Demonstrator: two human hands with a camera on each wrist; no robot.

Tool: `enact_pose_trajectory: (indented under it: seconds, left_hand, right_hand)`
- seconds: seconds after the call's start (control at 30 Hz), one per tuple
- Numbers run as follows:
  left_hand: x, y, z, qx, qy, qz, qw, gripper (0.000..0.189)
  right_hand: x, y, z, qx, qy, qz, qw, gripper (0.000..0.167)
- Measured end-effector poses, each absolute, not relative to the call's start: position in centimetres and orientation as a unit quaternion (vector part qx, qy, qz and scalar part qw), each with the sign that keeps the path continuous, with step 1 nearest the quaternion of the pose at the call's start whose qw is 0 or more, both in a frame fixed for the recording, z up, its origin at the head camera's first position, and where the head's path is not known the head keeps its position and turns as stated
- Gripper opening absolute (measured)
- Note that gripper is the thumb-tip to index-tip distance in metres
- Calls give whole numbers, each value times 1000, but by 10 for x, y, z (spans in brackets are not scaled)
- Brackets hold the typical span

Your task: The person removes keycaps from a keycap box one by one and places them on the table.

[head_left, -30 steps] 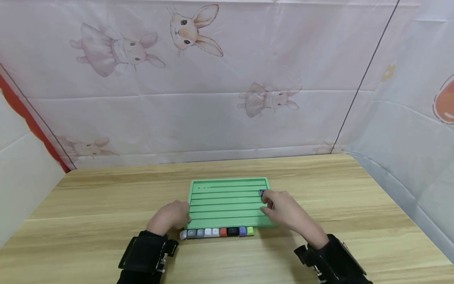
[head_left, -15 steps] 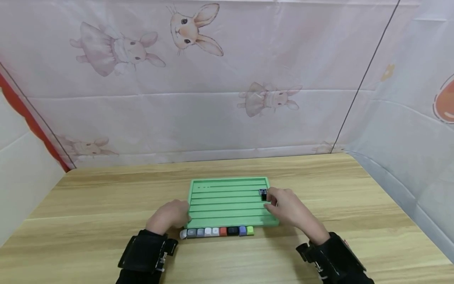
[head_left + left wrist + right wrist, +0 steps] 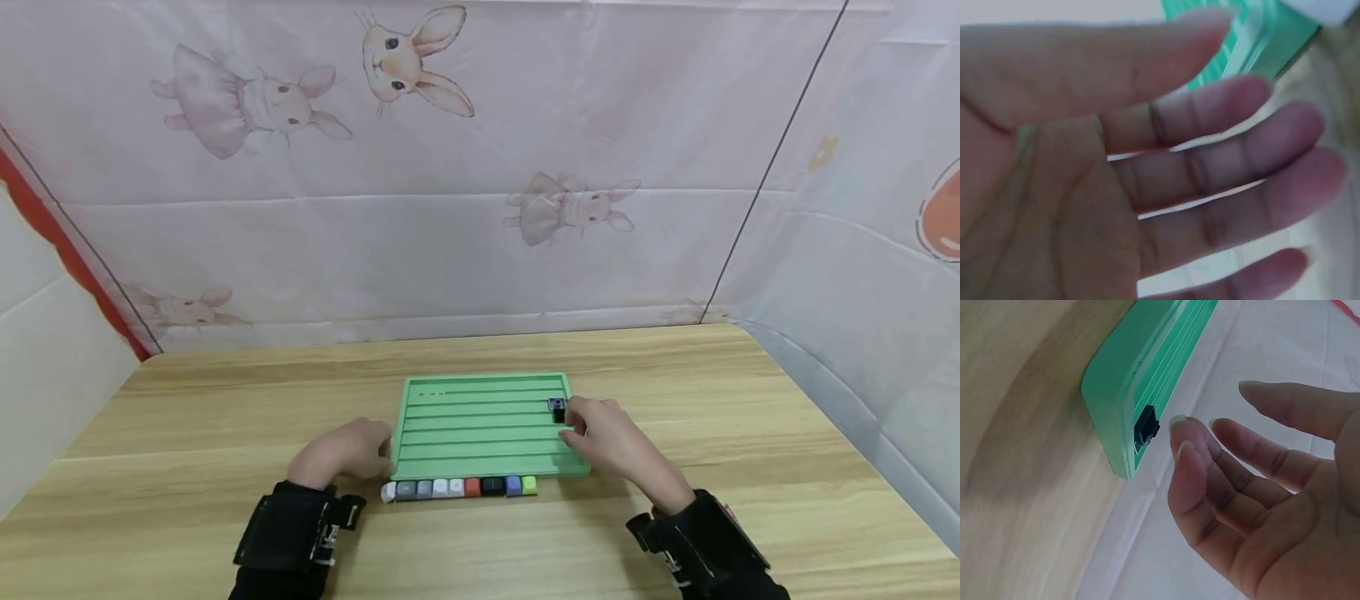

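Observation:
A green ridged tray lies on the table. Near its right edge sits a small dark piece, seen in the right wrist view as a black block inside the rim; it resembles a keycap. Just right of that piece hovers my right hand, fingers loosely bent and nothing between them. By the tray's front left corner is my left hand; the left wrist view shows its fingers extended and holding nothing. Along the tray's front edge runs a row of coloured keycaps.
The wooden table extends on both sides of the tray. Behind it rises a pale cloth printed with rabbits, and another cloth wall stands on the right.
My left hand has come off the tray's left edge and shifted slightly left. My right hand has drawn a little to the right, baring the dark piece.

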State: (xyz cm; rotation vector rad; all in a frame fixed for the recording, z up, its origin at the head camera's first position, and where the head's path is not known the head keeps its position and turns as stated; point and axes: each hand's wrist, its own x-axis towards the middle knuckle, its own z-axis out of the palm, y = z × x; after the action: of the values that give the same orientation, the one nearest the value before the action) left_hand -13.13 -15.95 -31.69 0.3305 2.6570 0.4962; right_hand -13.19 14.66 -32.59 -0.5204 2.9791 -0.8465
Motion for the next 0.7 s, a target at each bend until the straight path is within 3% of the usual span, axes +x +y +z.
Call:
enact_pose_trajectory:
  seconds: [0.7]
  left_hand:
    - [-128, -155, -312, 144, 949, 146, 239, 22]
  right_hand:
    - [-132, 144, -328, -158, 948, -275, 16, 7]
